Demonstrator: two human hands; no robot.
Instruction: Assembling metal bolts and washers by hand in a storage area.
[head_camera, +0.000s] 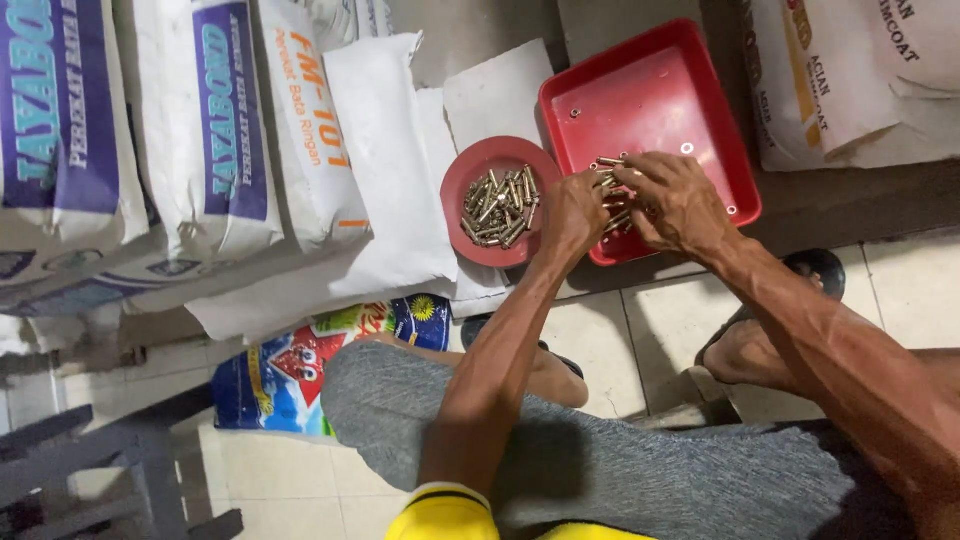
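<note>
1. The left hand (572, 215) is curled closed, knuckles up, its grip pinched on small brass-coloured bolts (612, 190) at the near left edge of the red square tray (690, 80).
2. The right hand (678, 200) lies just right of the left one, the two nearly touching. Its fingers bend down over the same pile of bolts; its grip looks partly closed, but I cannot tell whether it actually has hold of any.
3. Most of the pile is hidden under both hands; only a few bolt ends show between and just above the fingers.
4. Just left of the left hand sits a round red bowl (470, 175), touching the tray's edge and holding a heap of similar bolts (500, 207).
5. A few single small parts (686, 148) lie loose on the tray floor, beyond the right hand.
6. Bowl and tray rest on pale sheets (490, 95) on the floor, with stacked white sacks (150, 130) well off to the left of both hands.
</note>
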